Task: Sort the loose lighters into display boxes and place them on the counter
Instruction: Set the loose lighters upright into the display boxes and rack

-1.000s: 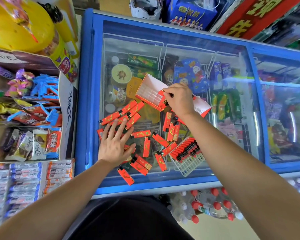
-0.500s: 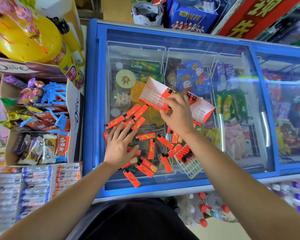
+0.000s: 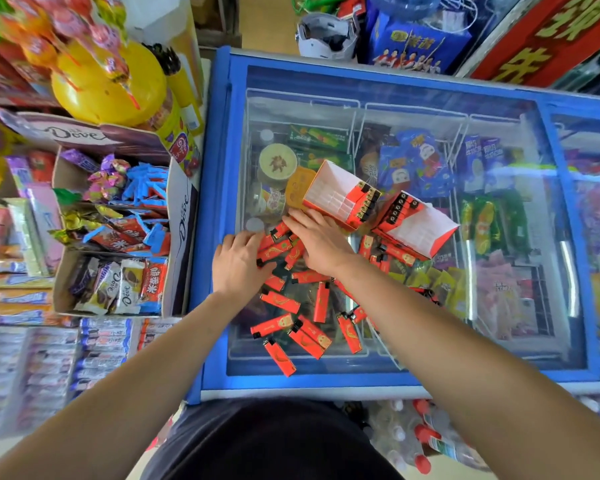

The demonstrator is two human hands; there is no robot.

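Note:
Several loose red lighters lie scattered on the glass lid of the blue freezer. My left hand curls its fingers and thumb round a bunch of lighters at the pile's far left. My right hand lies over the same bunch from the right, fingers fairly straight and pointing left. Just beyond it stands a red and white display box with a few lighters in its right end. A second display box, with lighters in its left end, sits to the right.
A Dove carton full of sweets stands against the freezer's left side, with a yellow lollipop stand behind it. Bottles stand on the floor below the freezer's front edge. My right forearm covers the lid's near right part.
My right hand has left the display box and come down and left onto the loose lighters. My left hand has slid forward and closed on a bunch of them.

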